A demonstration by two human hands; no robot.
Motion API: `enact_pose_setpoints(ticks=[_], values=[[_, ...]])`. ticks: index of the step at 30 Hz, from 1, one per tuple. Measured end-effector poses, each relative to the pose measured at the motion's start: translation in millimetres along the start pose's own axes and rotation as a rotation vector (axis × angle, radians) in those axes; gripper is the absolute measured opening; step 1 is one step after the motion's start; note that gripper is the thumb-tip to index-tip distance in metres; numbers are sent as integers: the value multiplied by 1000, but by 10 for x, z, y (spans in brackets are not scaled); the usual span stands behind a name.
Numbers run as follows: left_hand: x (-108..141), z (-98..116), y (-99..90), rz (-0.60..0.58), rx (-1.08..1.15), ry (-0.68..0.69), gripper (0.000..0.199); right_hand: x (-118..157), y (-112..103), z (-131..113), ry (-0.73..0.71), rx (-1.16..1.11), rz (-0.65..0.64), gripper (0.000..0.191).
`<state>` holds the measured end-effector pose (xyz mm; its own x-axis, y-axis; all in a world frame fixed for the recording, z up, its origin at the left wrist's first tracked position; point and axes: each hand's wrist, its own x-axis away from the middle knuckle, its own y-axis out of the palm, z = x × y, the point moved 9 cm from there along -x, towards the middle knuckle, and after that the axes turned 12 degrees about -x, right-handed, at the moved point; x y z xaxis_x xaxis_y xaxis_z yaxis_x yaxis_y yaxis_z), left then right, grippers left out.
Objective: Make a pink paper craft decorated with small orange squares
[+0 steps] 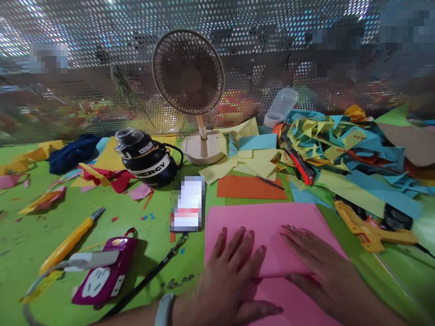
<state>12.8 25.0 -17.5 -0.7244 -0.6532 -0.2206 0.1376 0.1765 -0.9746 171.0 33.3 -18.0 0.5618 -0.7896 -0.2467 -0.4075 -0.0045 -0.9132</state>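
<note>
Pink paper (272,217) lies on the green table before me, with an edge running across it below my fingers and more pink beneath. My left hand (234,271) rests flat on its left part, fingers spread, a pale band on the wrist. On the right part lies my right hand (316,258), fingers stretched out and close together, thumb apart. Neither hand grips anything. Just beyond the paper is an orange paper strip (251,188). A phone (188,203) with a lit, blurred screen lies to the left of the pink paper.
A fan (203,147) stands at the back beside a black bottle (149,167). Paper scraps (340,136) heap up at back right, with a red cutter (302,167). A yellow glue gun (370,231) lies right. Left are a purple power bank (105,271) and a yellow-handled tool (68,242).
</note>
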Motion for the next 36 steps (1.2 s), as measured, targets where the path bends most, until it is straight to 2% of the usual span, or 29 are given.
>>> enact_pose_setpoints(ticks=[12, 22, 24, 28, 36], values=[[-5, 4, -13, -10, -40, 17, 90, -15, -1, 2, 20, -24, -7, 71], [35, 33, 15, 269, -182, 53, 87, -97, -49, -112, 41, -61, -86, 63], [29, 40, 6, 253, -187, 71, 86, -94, -42, -109, 54, -72, -93, 64], [16, 21, 36, 112, -197, 77, 79, -92, -39, -100, 77, -96, -91, 65], [31, 28, 44, 126, -202, 76, 76, -108, -36, -88, 117, -157, -84, 68]])
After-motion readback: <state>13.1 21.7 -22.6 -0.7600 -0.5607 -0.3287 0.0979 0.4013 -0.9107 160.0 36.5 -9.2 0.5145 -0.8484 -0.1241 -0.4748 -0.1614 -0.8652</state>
